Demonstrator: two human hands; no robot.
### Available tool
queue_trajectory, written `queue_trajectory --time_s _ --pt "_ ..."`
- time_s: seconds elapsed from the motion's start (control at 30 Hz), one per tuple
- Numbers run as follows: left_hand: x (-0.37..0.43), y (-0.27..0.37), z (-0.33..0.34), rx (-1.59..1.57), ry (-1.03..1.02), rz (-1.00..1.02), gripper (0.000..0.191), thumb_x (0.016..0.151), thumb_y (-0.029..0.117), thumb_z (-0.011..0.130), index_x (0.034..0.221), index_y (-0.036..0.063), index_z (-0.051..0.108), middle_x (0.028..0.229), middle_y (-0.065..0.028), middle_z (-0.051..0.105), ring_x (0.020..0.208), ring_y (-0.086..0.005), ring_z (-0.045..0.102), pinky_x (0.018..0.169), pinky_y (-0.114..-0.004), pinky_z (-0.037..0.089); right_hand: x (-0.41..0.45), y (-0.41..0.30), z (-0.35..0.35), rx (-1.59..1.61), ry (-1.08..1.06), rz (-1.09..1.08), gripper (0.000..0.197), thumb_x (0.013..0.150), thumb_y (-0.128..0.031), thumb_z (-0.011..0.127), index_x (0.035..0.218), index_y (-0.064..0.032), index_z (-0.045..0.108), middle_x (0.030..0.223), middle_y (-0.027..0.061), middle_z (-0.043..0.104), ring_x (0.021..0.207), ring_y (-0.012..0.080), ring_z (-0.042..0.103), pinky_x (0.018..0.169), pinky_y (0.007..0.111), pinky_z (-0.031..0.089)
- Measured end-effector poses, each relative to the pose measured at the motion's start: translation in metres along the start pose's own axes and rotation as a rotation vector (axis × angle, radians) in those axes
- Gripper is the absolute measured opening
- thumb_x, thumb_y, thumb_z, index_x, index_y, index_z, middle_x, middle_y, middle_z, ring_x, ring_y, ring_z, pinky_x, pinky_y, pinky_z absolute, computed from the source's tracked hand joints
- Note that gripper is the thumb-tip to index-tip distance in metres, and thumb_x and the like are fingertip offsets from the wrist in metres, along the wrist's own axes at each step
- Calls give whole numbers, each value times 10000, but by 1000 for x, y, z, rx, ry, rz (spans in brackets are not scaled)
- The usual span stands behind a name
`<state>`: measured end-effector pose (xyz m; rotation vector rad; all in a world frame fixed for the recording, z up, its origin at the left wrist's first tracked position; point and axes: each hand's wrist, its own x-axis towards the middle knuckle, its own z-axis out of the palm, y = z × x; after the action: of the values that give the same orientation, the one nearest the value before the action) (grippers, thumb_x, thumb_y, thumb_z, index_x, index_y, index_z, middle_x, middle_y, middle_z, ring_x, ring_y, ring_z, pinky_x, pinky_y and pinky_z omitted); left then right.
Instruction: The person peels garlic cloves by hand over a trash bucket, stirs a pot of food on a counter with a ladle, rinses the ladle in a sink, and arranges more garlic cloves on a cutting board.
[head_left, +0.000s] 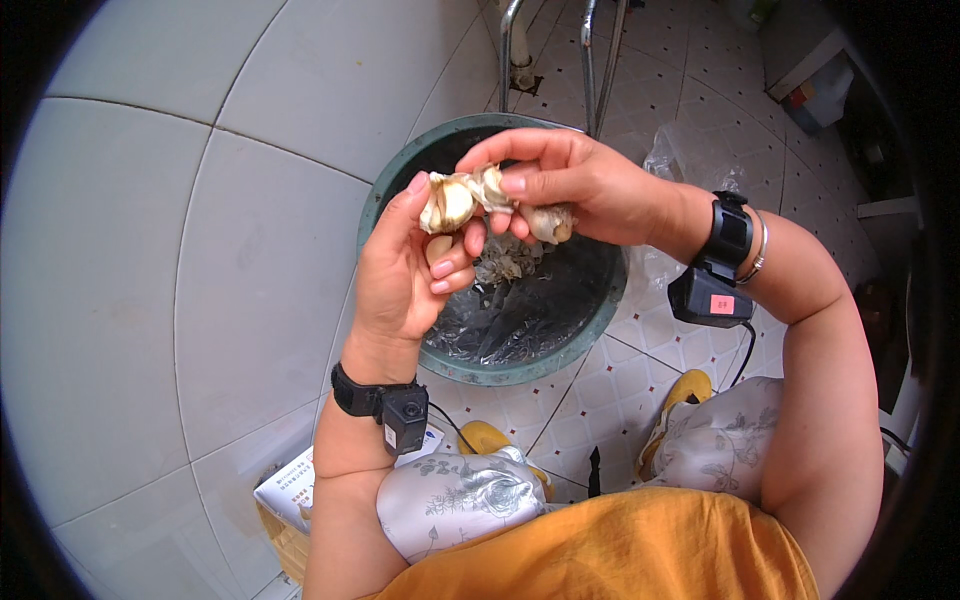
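Over a round green bin, both hands meet around pieces of garlic. My left hand (405, 262) grips a cluster of garlic cloves (450, 204) between thumb and fingers, and a loose peeled-looking clove (439, 247) rests in its curled fingers. My right hand (577, 176) pinches a piece of garlic with papery skin (491, 187) that touches the left cluster. Under its palm, the lower fingers hold another garlic piece in dry skin (551, 223). Below them, the green bin (495, 375) is lined with a dark plastic bag (517, 322); garlic skins (510, 259) lie inside it.
A tiled wall (255, 285) rises close on the left. Metal tube legs (589, 60) stand behind the bin. Clear plastic bags (679, 161) lie on the tiled floor to the right. A cardboard box (285, 536) sits at lower left, near my yellow shoes (480, 437).
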<state>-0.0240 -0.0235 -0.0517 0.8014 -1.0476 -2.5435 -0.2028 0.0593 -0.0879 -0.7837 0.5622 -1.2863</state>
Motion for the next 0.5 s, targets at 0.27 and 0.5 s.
queue_trajectory --time_s 0.27,0.5 --pt "0 -5 0 346 176 230 151 842 127 569 954 25 574 689 -18 554 473 -17 392 386 -156 289 -2 -1 0 63 22 19 267 902 -115 530 1141 1 509 906 92 616 767 116 599 681 215 497" --pt "-5 -14 13 1032 190 548 140 794 94 683 851 -9 608 738 8 601 656 -48 524 577 -198 422 -2 9 -2 -8 173 10 165 877 -137 583 970 -6 544 832 68 613 726 113 595 675 222 486"
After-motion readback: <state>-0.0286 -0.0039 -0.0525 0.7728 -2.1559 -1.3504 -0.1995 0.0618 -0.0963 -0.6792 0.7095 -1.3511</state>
